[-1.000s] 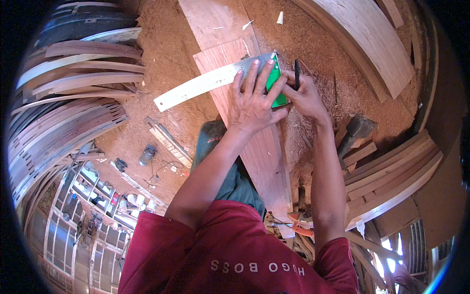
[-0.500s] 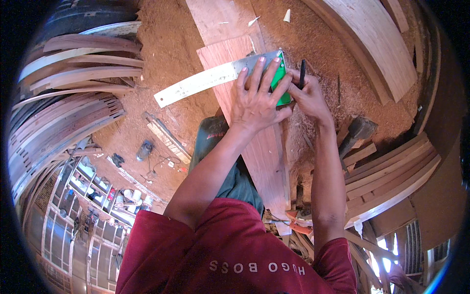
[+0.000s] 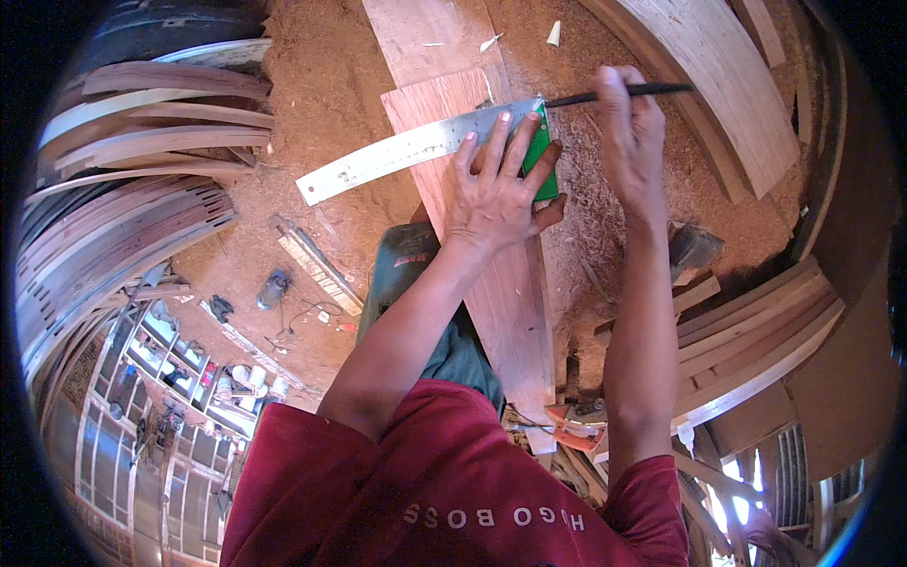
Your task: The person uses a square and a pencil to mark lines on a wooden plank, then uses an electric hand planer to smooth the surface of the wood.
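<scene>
A try square with a metal blade (image 3: pixel 397 151) and a green stock (image 3: pixel 545 180) lies across a reddish wooden board (image 3: pixel 505 312). My left hand (image 3: pixel 496 194) holds the square there, its spread fingers pressing on blade and stock and its thumb by the stock's near end. The blade reaches out past the board's left edge. To the right of the board, my right hand (image 3: pixel 631 142) is closed round a long black pencil (image 3: pixel 666 89). The pencil lies nearly level, its left tip beside the corner of the square where blade and stock meet.
Curved planks (image 3: pixel 151 132) are stacked at the left, and another stack (image 3: pixel 756 340) stands at the right. A large curved timber (image 3: pixel 718 85) lies at upper right. Sawdust covers the ground (image 3: pixel 321 85). An orange-bodied tool (image 3: pixel 574 430) rests near the board's close end.
My right hand has moved up and slightly right, away from the stock's edge. The pencil has swung from upright to nearly level, with its tip at the square's corner. My left hand stays put.
</scene>
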`<state>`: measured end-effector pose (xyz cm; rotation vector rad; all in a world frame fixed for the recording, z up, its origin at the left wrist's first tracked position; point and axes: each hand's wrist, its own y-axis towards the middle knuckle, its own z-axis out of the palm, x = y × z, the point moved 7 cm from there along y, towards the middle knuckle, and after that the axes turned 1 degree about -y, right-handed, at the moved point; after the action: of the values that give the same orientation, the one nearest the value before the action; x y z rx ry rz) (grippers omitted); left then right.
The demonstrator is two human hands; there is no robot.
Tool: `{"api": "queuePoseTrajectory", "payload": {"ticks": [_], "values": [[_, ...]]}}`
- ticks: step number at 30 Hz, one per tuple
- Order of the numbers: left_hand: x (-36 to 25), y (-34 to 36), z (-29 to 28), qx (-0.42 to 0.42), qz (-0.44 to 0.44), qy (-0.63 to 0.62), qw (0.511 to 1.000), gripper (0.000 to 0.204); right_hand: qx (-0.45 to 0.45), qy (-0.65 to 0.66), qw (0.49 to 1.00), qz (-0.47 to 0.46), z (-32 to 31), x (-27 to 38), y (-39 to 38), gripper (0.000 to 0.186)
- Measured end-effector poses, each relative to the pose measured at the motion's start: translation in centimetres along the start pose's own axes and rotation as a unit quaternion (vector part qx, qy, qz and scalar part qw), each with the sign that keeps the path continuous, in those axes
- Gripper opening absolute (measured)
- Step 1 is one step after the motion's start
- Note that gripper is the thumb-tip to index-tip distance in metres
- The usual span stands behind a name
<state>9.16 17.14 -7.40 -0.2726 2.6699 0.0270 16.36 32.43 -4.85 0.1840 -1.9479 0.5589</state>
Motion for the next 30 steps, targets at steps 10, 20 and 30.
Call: {"api": "queuePoseTrajectory", "payload": {"ticks": [10,20,30], "values": [[0.2,0.0,0.1,0.013,0.004,-0.001,1.0,0.072,0.102,-0.109,0.984,-0.094,4.6,1.6,0.9,0.03],[-0.2,0.3,-0.5,0.012,0.01,0.021,1.0,0.073,0.065,-0.162,0.975,-0.135,2.8,2.4,1.6,0.029],[0.2,0.0,0.3,0.051,0.003,0.004,0.999,0.066,0.128,-0.148,0.969,-0.153,5.8,3.5,1.1,0.029]]}}
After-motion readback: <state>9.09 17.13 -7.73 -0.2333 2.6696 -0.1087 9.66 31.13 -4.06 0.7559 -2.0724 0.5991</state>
